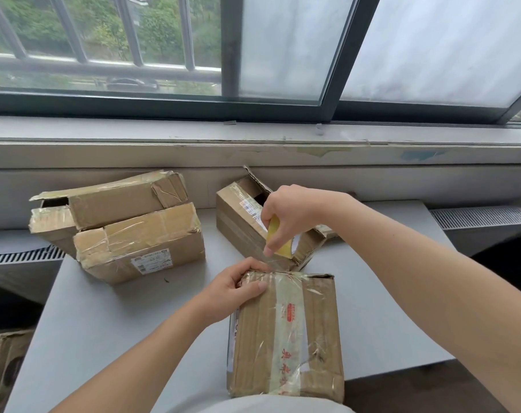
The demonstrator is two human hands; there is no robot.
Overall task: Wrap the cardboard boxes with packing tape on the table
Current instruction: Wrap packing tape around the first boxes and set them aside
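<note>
Head view: near box (286,338) at six o'clock on the bench (110,323), left hand (235,289) fingers gripping its far edge; right hand (289,213) fingers clutch the tape roll (278,238) just beyond. Probably early: the open box (241,213) at one o'clock and the stacked boxes (140,251) at ten o'clock wait.

Office-like room, makeshift packing spot: grey table (104,323) under a sliding window (283,49), bars (77,31) outside, radiator grilles (477,217) both sides, worn cardboard boxes (140,254) on top.
</note>
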